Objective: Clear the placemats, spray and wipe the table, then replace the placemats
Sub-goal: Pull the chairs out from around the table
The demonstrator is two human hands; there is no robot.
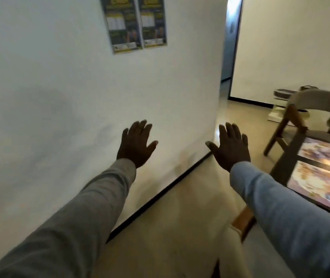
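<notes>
Two bare hands, left (136, 144) and right (230, 147), each grip spread flat and holding nothing. Glossy printed rectangular placemats (323, 169) lie on the dark counter (292, 155) at far right (nearer the right hand), long edges running away from the viewer.

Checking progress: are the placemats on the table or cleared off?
On. At least two patterned placemats lie flat on the dark table at the right edge; both hands are empty, fingers spread.
</notes>
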